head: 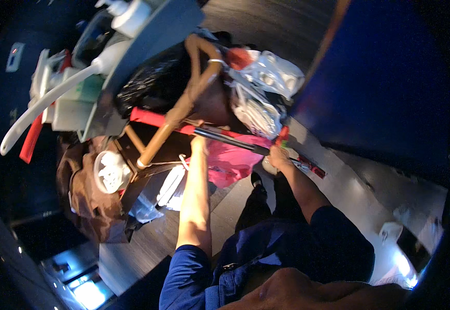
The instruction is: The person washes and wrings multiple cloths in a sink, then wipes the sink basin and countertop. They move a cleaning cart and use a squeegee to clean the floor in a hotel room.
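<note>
A long-handled tool [228,139] with a red grip and a black pole slants across the front of a cart. My right hand [279,156] is closed around its lower part, close to the narrow red-and-dark end. My left hand [199,142] reaches up to the pole below the red grip. The pole partly covers its fingers, so whether they grip the pole or something behind it is unclear. Beneath the pole, between my hands, hangs a pink plastic bag [228,161]. An orange-brown tubular frame [186,100] crosses in front of the red grip.
A grey tray [151,31] holds a white pump bottle [132,17] and a curved white handle [50,102]. Black plastic [155,81] and clear bags [259,97] fill the cart. A white tub [110,172] sits by brown cloth [89,186]. A blue panel [376,85] stands right.
</note>
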